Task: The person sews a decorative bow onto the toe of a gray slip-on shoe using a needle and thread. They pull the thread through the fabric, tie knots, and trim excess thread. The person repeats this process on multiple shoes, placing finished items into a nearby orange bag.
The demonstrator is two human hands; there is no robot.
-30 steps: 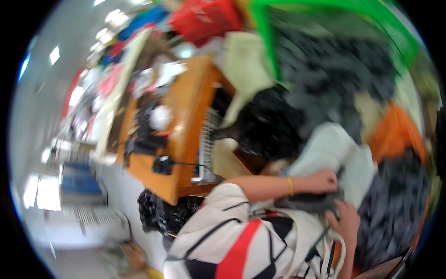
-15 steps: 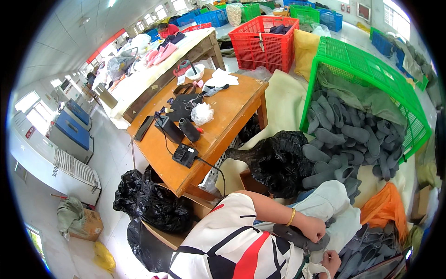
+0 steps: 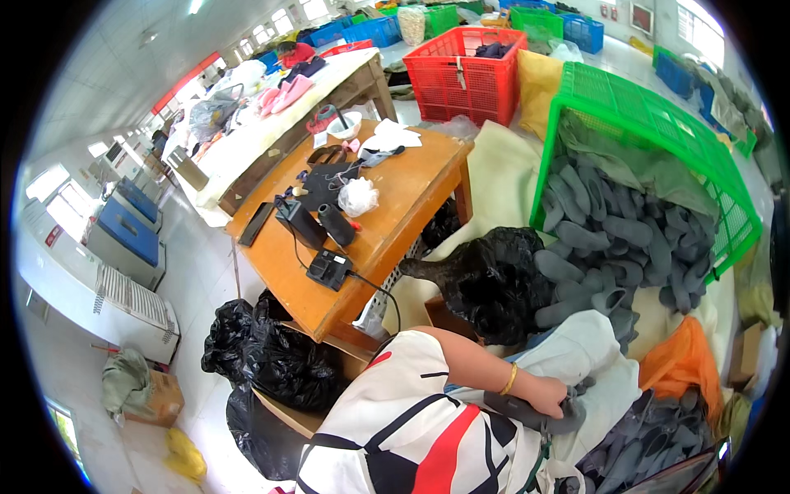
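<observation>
My left hand (image 3: 546, 396), with a gold bracelet at the wrist, is closed on a dark grey slipper (image 3: 515, 409) lying across my lap. The fingers curl over its upper, and the slipper's rounded end shows beyond them. Light cloth (image 3: 568, 354) covers my legs beneath it. My right hand is not visible; only a bit of pale sleeve shows near the lower edge. A heap of similar grey slippers (image 3: 650, 440) lies to the right of my lap, beside an orange cloth (image 3: 685, 362).
Ahead, a green crate (image 3: 650, 107) lies tipped, grey slippers (image 3: 625, 235) spilling out. A black plastic bag (image 3: 494, 284) sits before it. Left stands a wooden table (image 3: 411, 206) with a black corded device (image 3: 329, 269); more black bags (image 3: 280, 362) are below. Behind is a red crate (image 3: 465, 78).
My right hand has dropped out of view from beside the slipper. My left hand has shifted slightly left and up, still on the slipper, which has turned a little.
</observation>
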